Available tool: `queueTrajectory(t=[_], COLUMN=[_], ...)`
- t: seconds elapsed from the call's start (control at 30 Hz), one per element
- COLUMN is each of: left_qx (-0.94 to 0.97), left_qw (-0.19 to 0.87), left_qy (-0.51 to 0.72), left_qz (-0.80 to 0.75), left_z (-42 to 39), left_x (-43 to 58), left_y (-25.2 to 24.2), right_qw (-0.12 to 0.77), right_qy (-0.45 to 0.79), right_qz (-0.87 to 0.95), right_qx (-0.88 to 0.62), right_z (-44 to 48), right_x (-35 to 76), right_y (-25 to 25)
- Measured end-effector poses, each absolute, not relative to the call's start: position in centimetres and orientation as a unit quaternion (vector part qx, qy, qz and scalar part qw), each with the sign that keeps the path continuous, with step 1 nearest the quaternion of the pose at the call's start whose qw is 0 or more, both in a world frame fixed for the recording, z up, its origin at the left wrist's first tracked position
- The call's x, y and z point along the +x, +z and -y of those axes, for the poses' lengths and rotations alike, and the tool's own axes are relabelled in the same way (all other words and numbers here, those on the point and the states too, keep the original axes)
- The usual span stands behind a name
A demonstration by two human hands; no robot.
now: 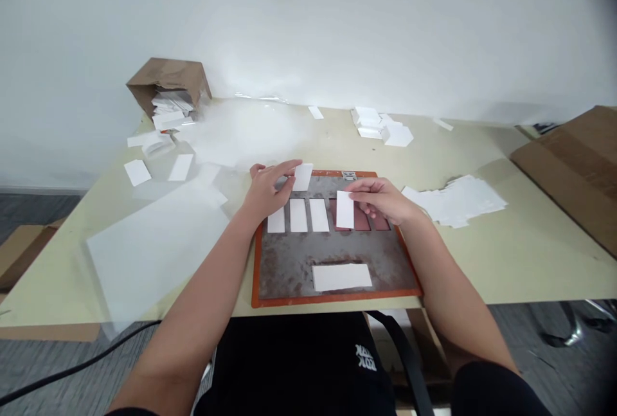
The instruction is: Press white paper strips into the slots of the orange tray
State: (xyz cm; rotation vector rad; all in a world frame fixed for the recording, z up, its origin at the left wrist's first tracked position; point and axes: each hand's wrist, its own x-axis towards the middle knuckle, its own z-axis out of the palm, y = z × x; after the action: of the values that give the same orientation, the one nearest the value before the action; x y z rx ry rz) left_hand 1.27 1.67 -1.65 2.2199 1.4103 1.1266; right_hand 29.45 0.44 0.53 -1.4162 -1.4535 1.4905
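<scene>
My right hand [382, 201] pinches a card [345, 209] upright over the empty red slot [362, 220]; my left hand [265, 192] pinches a second card [303, 177].

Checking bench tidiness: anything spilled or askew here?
Yes: the brown cardboard box at the back left lies tipped on its side, small white cards spilling onto the beige table.

Each hand pinches a white card — left hand [268, 188], right hand [383, 200] — above the metal plate [289, 262].
</scene>
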Motion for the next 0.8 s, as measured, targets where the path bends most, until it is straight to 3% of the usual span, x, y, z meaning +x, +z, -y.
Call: queueTrajectory(t=[0.8], left_qx=[0.775], left_qw=[0.135], left_qy=[0.39], left_qz=[-0.479], left_z=[-1.84], left_x=[1.08], left_y=[-2.12], right_qw=[0.303], right_qy=[0.571], right_qz=[0.54], right_qx=[-0.539], right_z=[-0.48], right_x=[28.82], right_y=[-0.24])
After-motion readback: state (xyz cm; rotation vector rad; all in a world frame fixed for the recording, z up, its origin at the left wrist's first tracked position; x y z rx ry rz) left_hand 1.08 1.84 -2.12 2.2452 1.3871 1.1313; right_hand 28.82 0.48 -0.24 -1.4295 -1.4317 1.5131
